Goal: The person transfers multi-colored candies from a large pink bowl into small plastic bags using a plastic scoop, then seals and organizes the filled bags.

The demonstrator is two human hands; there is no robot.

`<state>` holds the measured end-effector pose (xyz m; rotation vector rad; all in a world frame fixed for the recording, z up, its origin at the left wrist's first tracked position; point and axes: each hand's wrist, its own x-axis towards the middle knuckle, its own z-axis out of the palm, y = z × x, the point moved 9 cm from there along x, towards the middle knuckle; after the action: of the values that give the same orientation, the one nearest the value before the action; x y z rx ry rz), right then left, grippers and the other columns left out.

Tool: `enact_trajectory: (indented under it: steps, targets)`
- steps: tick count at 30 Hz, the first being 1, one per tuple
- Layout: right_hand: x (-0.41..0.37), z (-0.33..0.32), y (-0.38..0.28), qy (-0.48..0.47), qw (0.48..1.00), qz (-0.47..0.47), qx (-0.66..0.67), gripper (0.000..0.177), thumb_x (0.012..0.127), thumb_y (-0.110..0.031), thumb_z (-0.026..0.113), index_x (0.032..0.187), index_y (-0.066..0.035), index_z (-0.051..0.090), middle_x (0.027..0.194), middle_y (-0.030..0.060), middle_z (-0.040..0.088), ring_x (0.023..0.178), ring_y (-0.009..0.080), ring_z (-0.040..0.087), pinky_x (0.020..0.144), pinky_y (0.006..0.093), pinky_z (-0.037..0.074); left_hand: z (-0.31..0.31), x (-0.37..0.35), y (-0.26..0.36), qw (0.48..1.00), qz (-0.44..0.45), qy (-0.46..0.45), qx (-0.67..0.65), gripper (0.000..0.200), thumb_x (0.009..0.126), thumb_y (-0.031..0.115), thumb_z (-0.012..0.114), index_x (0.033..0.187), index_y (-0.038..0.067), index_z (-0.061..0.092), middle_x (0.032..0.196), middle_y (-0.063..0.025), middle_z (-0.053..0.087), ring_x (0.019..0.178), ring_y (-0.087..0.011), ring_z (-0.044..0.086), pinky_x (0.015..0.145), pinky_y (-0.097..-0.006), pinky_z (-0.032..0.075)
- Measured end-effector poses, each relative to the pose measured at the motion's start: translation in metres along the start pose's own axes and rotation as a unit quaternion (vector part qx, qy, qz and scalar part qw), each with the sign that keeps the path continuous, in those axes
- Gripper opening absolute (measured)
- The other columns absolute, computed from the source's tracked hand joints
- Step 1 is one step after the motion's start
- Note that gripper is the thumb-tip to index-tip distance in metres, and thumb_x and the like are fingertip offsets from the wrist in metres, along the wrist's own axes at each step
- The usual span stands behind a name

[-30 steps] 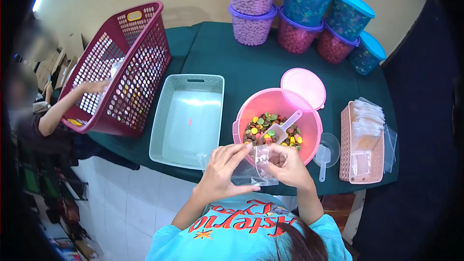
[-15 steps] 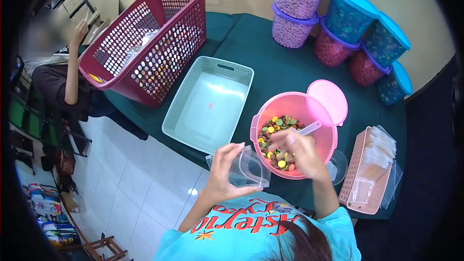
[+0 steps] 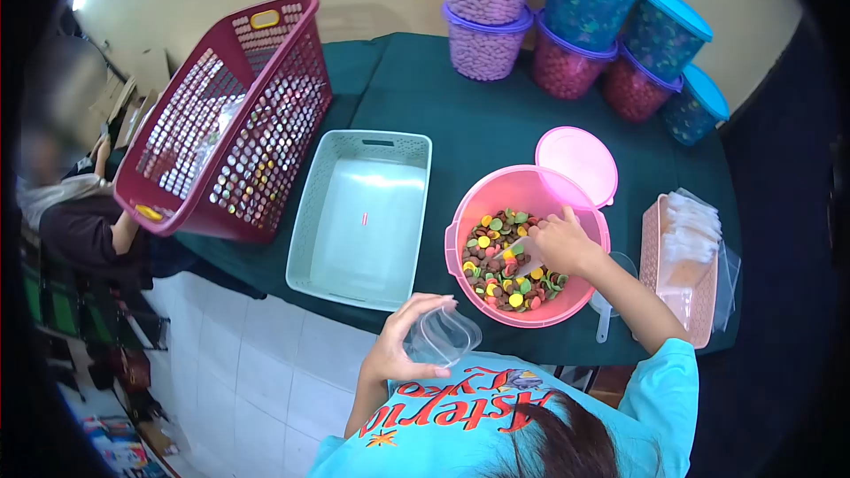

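My left hand (image 3: pixel 405 341) is wrapped round a clear plastic pouch (image 3: pixel 445 335), held with its mouth spread near the table's front edge. Over the right part of a pink tub (image 3: pixel 460 204), my right hand (image 3: pixel 560 243) grips a translucent scoop (image 3: pixel 521 258), whose head is down among the candies. Brown, green, yellow and red round candies (image 3: pixel 509 288) fill the bottom of the tub. The tub's pink lid (image 3: pixel 577 165) lies just behind it.
A pale green tray (image 3: pixel 361 221) and a maroon basket (image 3: pixel 212 133) stand left. Lidded tubs (image 3: pixel 589 4) are stacked at the back. A pink basket (image 3: pixel 699 336) of plastic pouches and a clear round lid with another scoop (image 3: pixel 603 319) are right. Another person (image 3: pixel 80 221) is far left.
My right hand has closed on the scoop and its head is now in the candies. The pouch in my left hand is turned and more rounded open. The whole view has shifted.
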<state>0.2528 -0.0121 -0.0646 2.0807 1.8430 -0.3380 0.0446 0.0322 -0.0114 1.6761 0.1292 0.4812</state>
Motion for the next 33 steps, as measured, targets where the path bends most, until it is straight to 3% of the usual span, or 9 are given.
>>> enact_trajectory:
  steps: [6, 9, 11, 13, 15, 20, 26, 28, 33]
  targets:
    - [-0.003, -0.023, 0.006, 0.124, 0.988, 0.075, 0.049, 0.024, 0.067, -0.010, 0.059, 0.090, -0.004, 0.056, 0.081, 0.0096, 0.060, 0.083, 0.0233, 0.055, 0.078, 0.0420, 0.033, 0.010, 0.018, -0.013, 0.973, 0.006, -0.109, -0.205, 0.088, 0.047, 0.032, 0.080, 0.119, -0.002, 0.042, 0.110, -0.0144, 0.047, 0.103, -0.0243, 0.047, 0.090, -0.0342, 0.035]
    - [0.000, -0.011, 0.007, 0.080, 0.989, 0.113, 0.048, 0.019, 0.069, -0.018, 0.061, 0.083, -0.006, 0.060, 0.071, 0.0102, 0.060, 0.075, 0.0236, 0.057, 0.075, 0.0394, 0.033, 0.013, 0.029, -0.016, 0.947, 0.036, -0.151, -0.282, 0.091, 0.049, 0.034, 0.079, 0.121, -0.003, 0.039, 0.112, -0.0133, 0.045, 0.104, -0.0236, 0.047, 0.090, -0.0344, 0.035]
    - [-0.001, 0.007, -0.004, -0.022, 0.990, 0.065, 0.121, 0.017, 0.067, -0.018, 0.061, 0.080, -0.006, 0.060, 0.067, 0.0119, 0.059, 0.072, 0.0246, 0.058, 0.073, 0.0374, 0.032, 0.013, 0.034, -0.014, 0.925, 0.047, -0.172, -0.336, 0.093, 0.050, 0.035, 0.079, 0.122, -0.004, 0.037, 0.113, -0.0129, 0.044, 0.104, -0.0232, 0.046, 0.090, -0.0344, 0.035]
    - [-0.008, 0.007, -0.007, -0.041, 0.986, 0.072, 0.143, 0.017, 0.067, -0.015, 0.058, 0.081, -0.005, 0.060, 0.071, 0.0126, 0.060, 0.072, 0.0245, 0.058, 0.073, 0.0372, 0.031, 0.012, 0.040, -0.024, 0.914, -0.016, -0.159, -0.373, 0.096, 0.051, 0.038, 0.079, 0.124, -0.004, 0.034, 0.114, -0.0128, 0.045, 0.106, -0.0225, 0.045, 0.091, -0.0346, 0.034]
    - [-0.018, 0.017, -0.006, -0.104, 0.968, 0.103, 0.206, 0.018, 0.074, -0.018, 0.054, 0.085, -0.005, 0.058, 0.071, 0.0103, 0.059, 0.077, 0.0259, 0.056, 0.074, 0.0373, 0.030, 0.011, 0.042, -0.025, 0.923, -0.024, -0.182, -0.339, 0.096, 0.051, 0.039, 0.078, 0.125, -0.003, 0.033, 0.115, -0.0134, 0.045, 0.107, -0.0223, 0.045, 0.091, -0.0346, 0.034]
    - [-0.034, 0.008, -0.006, -0.108, 0.955, 0.091, 0.261, 0.019, 0.072, -0.017, 0.053, 0.086, -0.007, 0.060, 0.080, 0.0102, 0.061, 0.081, 0.0241, 0.058, 0.077, 0.0384, 0.032, 0.012, 0.044, -0.036, 0.897, -0.038, -0.170, -0.407, 0.094, 0.052, 0.040, 0.078, 0.125, 0.000, 0.034, 0.113, -0.0135, 0.046, 0.103, -0.0213, 0.046, 0.088, -0.0341, 0.036]
    - [-0.030, 0.012, 0.001, -0.095, 0.915, 0.053, 0.389, 0.026, 0.081, -0.025, 0.049, 0.080, -0.001, 0.060, 0.068, 0.0143, 0.058, 0.066, 0.0253, 0.057, 0.064, 0.0378, 0.041, 0.012, 0.040, -0.035, 0.920, -0.047, -0.104, -0.374, 0.097, 0.048, 0.044, 0.079, 0.120, -0.006, 0.037, 0.110, -0.0151, 0.049, 0.097, -0.0217, 0.050, 0.083, -0.0323, 0.038]
    - [-0.031, -0.009, 0.005, -0.016, 0.908, 0.041, 0.417, 0.030, 0.083, -0.026, 0.047, 0.076, 0.001, 0.059, 0.062, 0.0157, 0.056, 0.057, 0.0257, 0.054, 0.058, 0.0375, 0.042, 0.013, 0.036, -0.027, 0.929, -0.041, -0.088, -0.357, 0.097, 0.048, 0.044, 0.079, 0.120, -0.005, 0.037, 0.110, -0.0149, 0.049, 0.096, -0.0213, 0.050, 0.083, -0.0321, 0.038]
    - [-0.034, -0.039, 0.000, 0.018, 0.914, -0.031, 0.405, 0.029, 0.083, -0.024, 0.046, 0.076, 0.002, 0.058, 0.060, 0.0161, 0.056, 0.056, 0.0264, 0.054, 0.057, 0.0383, 0.041, 0.005, 0.018, -0.025, 0.944, -0.039, -0.051, -0.323, 0.097, 0.048, 0.045, 0.079, 0.121, -0.003, 0.037, 0.109, -0.0141, 0.049, 0.097, -0.0210, 0.050, 0.083, -0.0320, 0.038]
